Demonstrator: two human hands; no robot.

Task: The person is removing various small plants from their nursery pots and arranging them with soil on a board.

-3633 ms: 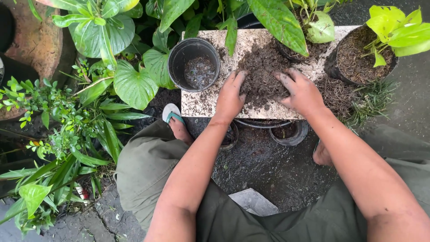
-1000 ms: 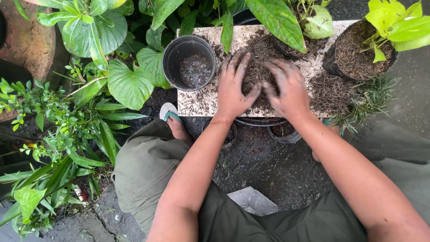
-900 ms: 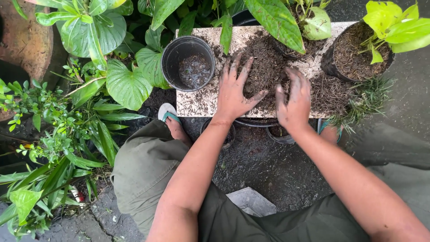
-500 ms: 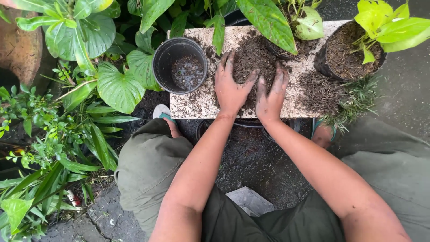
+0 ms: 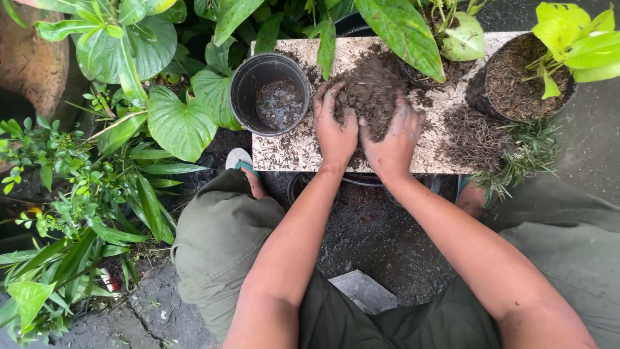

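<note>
Head view, largest first:
Slab: pale, speckled, at 12 o'clock from the knees.
Black pot: on the slab, 9 o'clock of the soil heap.
Soil heap: mid-slab, cupped from below.
Left hand: fingers curled around the heap's left side.
Right hand: curled likewise, touching the left.

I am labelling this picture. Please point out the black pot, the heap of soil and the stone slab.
black pot (image 5: pixel 244 97): head view, on its left inner wall.
heap of soil (image 5: pixel 373 87): head view, on the top of the pile.
stone slab (image 5: pixel 284 152): head view, on its bare near-left corner.
</note>
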